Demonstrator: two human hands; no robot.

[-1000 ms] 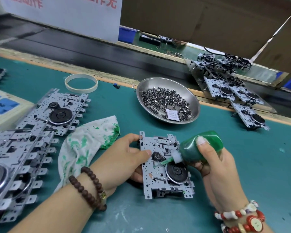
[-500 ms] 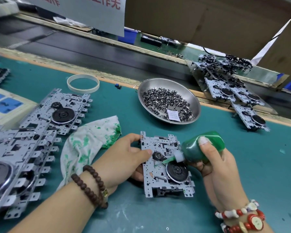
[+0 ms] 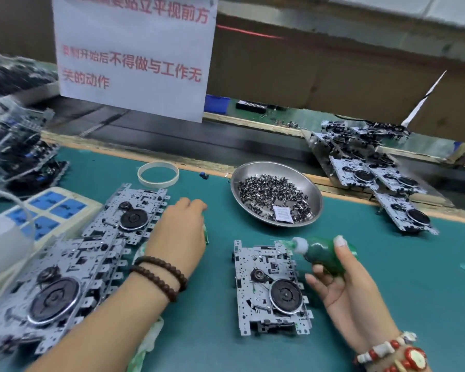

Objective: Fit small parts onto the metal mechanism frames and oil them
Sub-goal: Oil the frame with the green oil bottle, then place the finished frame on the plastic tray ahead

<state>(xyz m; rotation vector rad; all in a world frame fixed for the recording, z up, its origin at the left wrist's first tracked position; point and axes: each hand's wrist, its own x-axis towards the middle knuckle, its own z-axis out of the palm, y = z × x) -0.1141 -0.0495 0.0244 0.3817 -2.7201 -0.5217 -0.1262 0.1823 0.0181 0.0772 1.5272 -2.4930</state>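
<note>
R hand (image 3: 341, 275) gripping oil bottle (image 3: 322, 253)

Cloth (image 3: 145, 345) mostly hidden under left forearm; left stack (image 3: 16, 154) blurred; sign (image 3: 134, 57) top cut off.

The frame (image 3: 270, 287) lies flat on the table (image 3: 387, 304) — behind it sits the bowl (image 3: 314, 194) holding small parts (image 3: 273, 194). Left of the frame lies a stack of frames (image 3: 65, 267); right of the bowl, another stack (image 3: 371, 167).
</note>
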